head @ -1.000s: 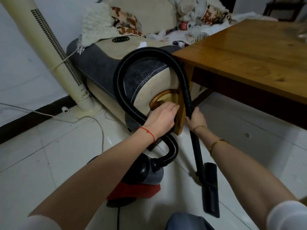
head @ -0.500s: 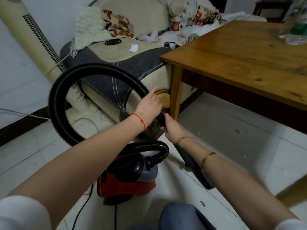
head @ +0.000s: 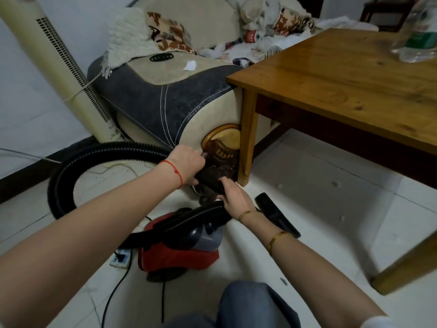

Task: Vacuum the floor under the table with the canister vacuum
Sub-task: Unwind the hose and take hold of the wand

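A red and grey canister vacuum sits on the white tile floor in front of my knee. Its black ribbed hose loops low to the left and back over the canister. My left hand grips the hose end near the sofa's front. My right hand holds the black wand just below it. The black floor nozzle lies on the tiles to the right of my right wrist, near the wooden table's leg. The wooden table spans the right side.
A grey and beige sofa cluttered with cushions stands behind the vacuum. A cream tower fan leans at left. A power strip and black cord lie by the canister. A plastic bottle stands on the table. A second table leg is at lower right.
The hose loop has dropped from upright to low over the floor at left. Both hands have lowered with the wand, and the nozzle now lies flatter, nearer the table leg.
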{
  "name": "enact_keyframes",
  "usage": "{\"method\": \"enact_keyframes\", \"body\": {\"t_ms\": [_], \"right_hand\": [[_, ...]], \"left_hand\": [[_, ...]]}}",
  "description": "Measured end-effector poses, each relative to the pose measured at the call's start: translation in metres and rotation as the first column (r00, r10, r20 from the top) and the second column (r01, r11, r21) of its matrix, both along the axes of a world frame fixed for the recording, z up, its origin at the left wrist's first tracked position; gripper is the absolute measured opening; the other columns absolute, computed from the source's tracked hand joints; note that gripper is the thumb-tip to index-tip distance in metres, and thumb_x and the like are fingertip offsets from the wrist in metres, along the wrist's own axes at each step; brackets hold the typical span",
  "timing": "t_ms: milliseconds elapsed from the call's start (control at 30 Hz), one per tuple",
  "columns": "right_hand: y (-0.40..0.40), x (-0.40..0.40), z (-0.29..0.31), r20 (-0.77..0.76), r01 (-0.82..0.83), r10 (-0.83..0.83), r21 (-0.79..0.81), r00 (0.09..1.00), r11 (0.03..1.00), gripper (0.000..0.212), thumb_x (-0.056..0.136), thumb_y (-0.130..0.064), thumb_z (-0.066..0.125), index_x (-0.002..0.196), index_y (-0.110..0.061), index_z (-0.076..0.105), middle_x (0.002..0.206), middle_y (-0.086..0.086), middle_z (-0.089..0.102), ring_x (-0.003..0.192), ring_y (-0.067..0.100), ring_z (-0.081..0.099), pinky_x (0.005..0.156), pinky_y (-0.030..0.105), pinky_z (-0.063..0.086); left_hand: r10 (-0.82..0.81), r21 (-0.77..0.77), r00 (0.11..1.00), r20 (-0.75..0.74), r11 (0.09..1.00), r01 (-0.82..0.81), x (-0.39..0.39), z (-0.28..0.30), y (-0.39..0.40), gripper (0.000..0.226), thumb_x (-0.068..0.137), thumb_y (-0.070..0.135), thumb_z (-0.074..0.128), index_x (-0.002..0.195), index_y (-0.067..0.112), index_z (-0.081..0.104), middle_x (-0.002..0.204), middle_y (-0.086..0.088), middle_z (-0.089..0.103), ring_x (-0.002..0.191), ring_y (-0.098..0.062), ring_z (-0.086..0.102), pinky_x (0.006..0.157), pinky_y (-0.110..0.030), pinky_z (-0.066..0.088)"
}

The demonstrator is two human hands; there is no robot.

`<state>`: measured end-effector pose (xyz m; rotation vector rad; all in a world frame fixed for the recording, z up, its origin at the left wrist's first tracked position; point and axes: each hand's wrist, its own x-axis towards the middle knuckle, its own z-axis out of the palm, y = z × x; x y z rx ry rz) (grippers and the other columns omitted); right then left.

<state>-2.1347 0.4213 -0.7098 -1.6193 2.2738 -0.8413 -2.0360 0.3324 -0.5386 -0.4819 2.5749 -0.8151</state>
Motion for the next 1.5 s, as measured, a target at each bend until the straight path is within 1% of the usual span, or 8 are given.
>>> {"method": "enact_keyframes", "body": {"t_ms": [367, 600, 833, 1000, 1100, 1200, 1367, 1500], "right_hand": [[0.026, -0.020, -0.020, 0.091, -0.106, 0.100, 0.067, 0.991, 0.992, 0.027, 0.094, -0.027, 0.053, 0.118, -0.019, 0.043, 0.112, 0.004, 0.053, 0.098, 0.018, 0.051, 0.081, 0.028, 0.041], [0.037, -0.042, -0.034, 0.012, -0.122, 0.121, 0.168, 0.993, 0.978, 0.034, 0.086, -0.003, 0.053, 0.117, -0.014, 0.047, 0.111, 0.008, 0.051, 0.098, 0.023, 0.051, 0.081, 0.029, 0.041], [0.030, -0.068, -0.047, -0.054, -0.078, 0.090, 0.192, 0.994, 0.978, 0.030, 0.083, 0.001, 0.052, 0.108, -0.015, 0.046, 0.105, 0.007, 0.052, 0.088, 0.022, 0.050, 0.072, 0.027, 0.036], [0.022, -0.096, -0.054, -0.109, -0.042, 0.067, 0.222, 0.992, 0.974, 0.036, 0.084, 0.002, 0.050, 0.113, -0.017, 0.043, 0.103, 0.001, 0.047, 0.083, 0.016, 0.043, 0.068, 0.026, 0.031], [0.014, -0.112, -0.056, -0.147, -0.048, 0.082, 0.219, 0.986, 0.975, 0.033, 0.085, -0.008, 0.056, 0.114, -0.020, 0.044, 0.106, 0.005, 0.054, 0.087, 0.022, 0.051, 0.069, 0.031, 0.041], [0.002, -0.124, -0.056, -0.196, -0.042, 0.092, 0.244, 0.976, 0.969, 0.035, 0.083, -0.019, 0.059, 0.116, -0.022, 0.046, 0.103, 0.005, 0.057, 0.089, 0.022, 0.054, 0.073, 0.036, 0.050], [-0.020, -0.152, -0.066, -0.209, 0.054, 0.009, 0.293, 0.978, 0.955, 0.019, 0.083, -0.022, 0.062, 0.099, -0.019, 0.053, 0.095, 0.003, 0.055, 0.083, 0.022, 0.057, 0.070, 0.034, 0.051], [-0.022, -0.185, -0.088, -0.231, 0.100, -0.040, 0.257, 0.972, 0.961, 0.018, 0.085, -0.021, 0.061, 0.100, -0.017, 0.050, 0.096, 0.006, 0.053, 0.082, 0.023, 0.054, 0.068, 0.033, 0.048]], "left_hand": [[0.245, 0.118, 0.961, -0.131, 0.966, -0.230, 0.005, -0.061, 0.038, 0.030, 0.093, 0.032, 0.056, 0.116, 0.014, 0.053, 0.110, 0.000, 0.064, 0.102, -0.020, 0.063, 0.074, -0.029, 0.043], [0.437, 0.460, 0.898, 0.046, 0.789, -0.407, -0.007, -0.076, 0.039, 0.033, 0.089, 0.032, 0.060, 0.117, 0.016, 0.055, 0.112, -0.003, 0.062, 0.106, -0.023, 0.059, 0.086, -0.032, 0.046], [0.418, 0.398, 0.907, -0.049, 0.841, -0.366, -0.030, -0.101, 0.040, 0.030, 0.090, 0.029, 0.060, 0.118, 0.017, 0.057, 0.112, -0.003, 0.061, 0.104, -0.021, 0.059, 0.076, -0.029, 0.039], [0.407, 0.409, 0.904, -0.132, 0.853, -0.324, -0.056, -0.118, 0.038, 0.031, 0.094, 0.025, 0.056, 0.123, 0.015, 0.053, 0.119, -0.004, 0.057, 0.110, -0.020, 0.055, 0.084, -0.029, 0.042], [0.409, 0.427, 0.898, -0.166, 0.850, -0.308, -0.076, -0.128, 0.036, 0.030, 0.097, 0.016, 0.050, 0.126, 0.013, 0.050, 0.124, -0.005, 0.054, 0.115, -0.020, 0.053, 0.087, -0.030, 0.044], [0.384, 0.433, 0.902, -0.196, 0.859, -0.272, -0.094, -0.140, 0.032, 0.034, 0.095, 0.011, 0.048, 0.129, 0.010, 0.048, 0.124, -0.005, 0.052, 0.116, -0.018, 0.050, 0.074, -0.028, 0.040], [0.365, 0.434, 0.907, -0.210, 0.866, -0.248, -0.125, -0.152, 0.024, 0.033, 0.096, 0.009, 0.047, 0.128, 0.007, 0.048, 0.122, -0.007, 0.051, 0.114, -0.019, 0.050, 0.072, -0.027, 0.041], [0.345, 0.433, 0.911, -0.227, 0.873, -0.223, -0.158, -0.169, 0.017, 0.032, 0.097, 0.011, 0.046, 0.128, 0.007, 0.046, 0.122, -0.008, 0.052, 0.110, -0.018, 0.054, 0.072, -0.027, 0.042]]}}
